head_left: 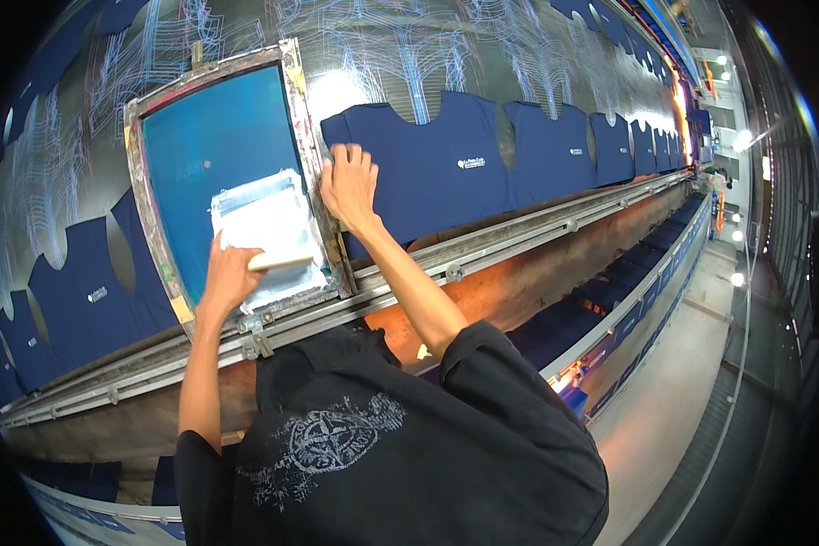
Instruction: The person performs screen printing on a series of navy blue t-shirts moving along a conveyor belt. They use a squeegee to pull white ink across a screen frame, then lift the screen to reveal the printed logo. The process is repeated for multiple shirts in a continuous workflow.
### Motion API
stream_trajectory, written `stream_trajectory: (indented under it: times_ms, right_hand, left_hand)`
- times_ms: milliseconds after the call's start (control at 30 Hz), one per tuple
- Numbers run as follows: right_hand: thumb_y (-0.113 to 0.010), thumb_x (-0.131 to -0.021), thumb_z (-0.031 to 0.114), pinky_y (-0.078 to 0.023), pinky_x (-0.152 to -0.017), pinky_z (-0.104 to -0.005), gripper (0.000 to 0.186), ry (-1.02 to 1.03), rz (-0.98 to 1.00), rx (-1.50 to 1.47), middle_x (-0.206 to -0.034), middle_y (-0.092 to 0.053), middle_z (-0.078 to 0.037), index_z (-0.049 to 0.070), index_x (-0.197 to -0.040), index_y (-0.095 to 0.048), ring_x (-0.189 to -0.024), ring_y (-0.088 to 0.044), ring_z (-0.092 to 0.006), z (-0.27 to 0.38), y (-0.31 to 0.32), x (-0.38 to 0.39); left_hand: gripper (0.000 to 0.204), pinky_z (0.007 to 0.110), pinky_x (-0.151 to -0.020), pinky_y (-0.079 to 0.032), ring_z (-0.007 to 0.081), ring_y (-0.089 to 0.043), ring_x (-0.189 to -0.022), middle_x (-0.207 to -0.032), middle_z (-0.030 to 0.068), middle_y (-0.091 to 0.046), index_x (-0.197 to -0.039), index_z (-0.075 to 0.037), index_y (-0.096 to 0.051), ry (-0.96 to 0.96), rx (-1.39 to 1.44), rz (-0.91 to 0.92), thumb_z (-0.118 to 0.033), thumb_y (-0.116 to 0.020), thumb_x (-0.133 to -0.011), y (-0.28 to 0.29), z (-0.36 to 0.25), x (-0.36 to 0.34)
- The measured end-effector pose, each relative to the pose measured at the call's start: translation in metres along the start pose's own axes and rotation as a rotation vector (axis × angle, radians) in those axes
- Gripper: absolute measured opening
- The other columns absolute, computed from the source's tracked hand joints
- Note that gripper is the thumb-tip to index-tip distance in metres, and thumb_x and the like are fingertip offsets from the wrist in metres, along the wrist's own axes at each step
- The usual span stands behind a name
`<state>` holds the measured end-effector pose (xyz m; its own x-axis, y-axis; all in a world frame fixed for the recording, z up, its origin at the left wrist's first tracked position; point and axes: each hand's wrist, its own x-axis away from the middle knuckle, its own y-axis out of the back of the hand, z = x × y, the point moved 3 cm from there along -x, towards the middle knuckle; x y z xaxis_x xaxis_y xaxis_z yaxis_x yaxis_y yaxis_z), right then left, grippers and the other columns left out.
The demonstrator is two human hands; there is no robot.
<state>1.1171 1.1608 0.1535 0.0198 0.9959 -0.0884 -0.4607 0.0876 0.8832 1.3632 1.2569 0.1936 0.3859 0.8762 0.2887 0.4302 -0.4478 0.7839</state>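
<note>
Head view, looking down onto a long printing tabletop (409,55) traced with fine blue and red lines and edged by a metal rail (518,242) along its near side. Grasping a pale-handled squeegee (284,262) in the left hand (231,277), with thumb laid on the handle and index finger stretched toward the tabletop's far edge. Positioned, squeegee and all, over white ink (262,217) in the near right part of a teal mesh (218,118), inside a worn, paint-stained screen frame (295,91). Set at a slant across the tabletop, near end over the rail, beside a metal bracket (257,342). Placed at the frame's right bar, with fingers bent: the right hand (349,187); impossible to tell whether gripping that bar or merely resting against it. Laid out flat to the right, just beside the frame, in a row along the near edge: navy shirt panels (418,173) with small white prints. Lined up likewise to the left: further navy panels (91,273). Dressed in a black short-sleeved shirt (446,437) bearing a pale chest design.
</note>
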Motion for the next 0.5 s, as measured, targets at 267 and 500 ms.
stream_trajectory:
  times_ms: [267,500]
  right_hand:
    - [-0.073,-0.078,0.018,-0.049,-0.084,-0.0484,0.02,0.525,0.591,0.048,-0.083,-0.073,-0.014,0.007,-0.095,-0.07,-0.084,-0.072,-0.0348,0.09,-0.037,-0.032]
    - [-0.068,-0.076,0.008,-0.044,-0.09,-0.0481,0.005,0.463,0.631,-0.023,-0.074,-0.071,-0.013,0.009,-0.081,-0.068,-0.079,-0.071,-0.032,0.071,-0.012,0.104]
  left_hand:
    - [0.024,0.055,-0.125,-0.018,0.0306,-0.071,-0.077,-0.075,0.0144,-0.072,-0.104,-0.012,-0.079,-0.057,-0.038,-0.11,-0.008,-0.07,-0.082,0.051,0.017,-0.086]
    - [0.041,0.055,-0.127,-0.018,0.0309,-0.071,-0.1,-0.09,0.0171,-0.076,-0.109,-0.013,-0.079,0.097,0.078,0.087,-0.003,-0.069,-0.071,-0.021,-0.023,0.026]
